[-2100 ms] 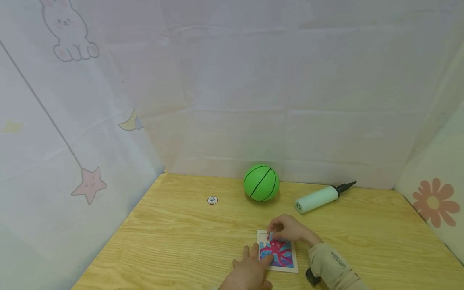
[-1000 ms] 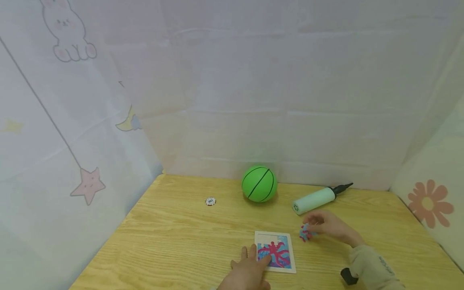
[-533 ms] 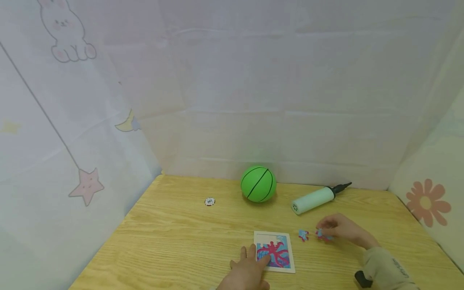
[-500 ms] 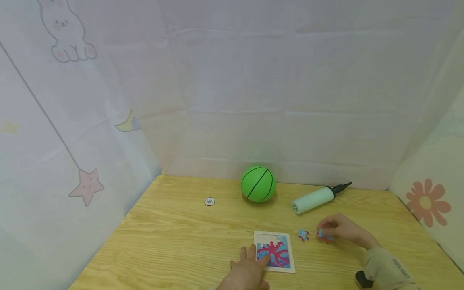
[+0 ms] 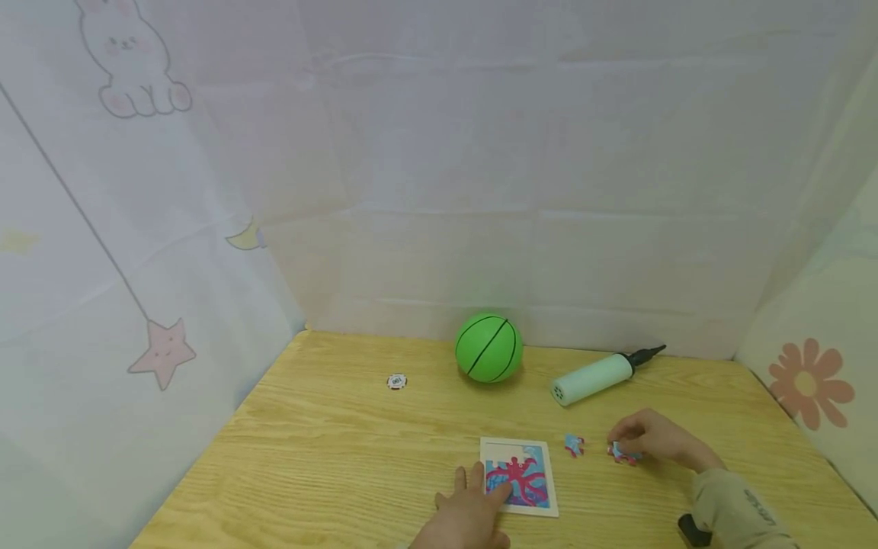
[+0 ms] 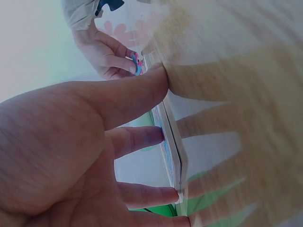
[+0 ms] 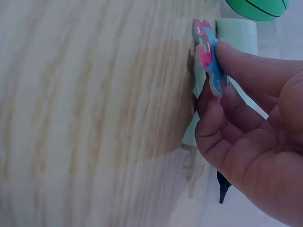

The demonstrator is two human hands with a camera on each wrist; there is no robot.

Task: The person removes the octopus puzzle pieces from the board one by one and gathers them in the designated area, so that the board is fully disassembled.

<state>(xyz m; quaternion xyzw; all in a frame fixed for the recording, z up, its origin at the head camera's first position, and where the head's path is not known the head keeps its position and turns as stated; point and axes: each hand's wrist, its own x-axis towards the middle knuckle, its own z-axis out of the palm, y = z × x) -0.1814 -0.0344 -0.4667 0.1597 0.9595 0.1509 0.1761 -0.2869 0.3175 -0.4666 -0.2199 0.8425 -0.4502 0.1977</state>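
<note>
An octopus jigsaw puzzle in a white tray [image 5: 504, 453] lies on the wooden table, bare at its upper left. My left hand [image 5: 466, 515] rests at its left edge with fingers spread, the thumb over the picture. In the left wrist view the fingertips of that hand [image 6: 94, 132] meet the tray's edge [image 6: 176, 156] and the table. To the right, my right hand [image 5: 655, 438] pinches a blue and pink puzzle piece [image 5: 622, 454] close over the table. The right wrist view has this piece [image 7: 213, 56] between thumb and fingers. Another loose piece [image 5: 574, 445] lies between hand and tray.
A green ball [image 5: 489, 348] sits at the back by the cloth wall. Right of it lies a pale green hand pump [image 5: 593, 379] with a black nozzle. A white poker chip [image 5: 396, 381] is at the back left. Printed cloth encloses the table's sides.
My right hand has carried pieces from the tray's top to the right. One piece was set down beside the tray; the hand drifted further right with another. The left hand stayed put.
</note>
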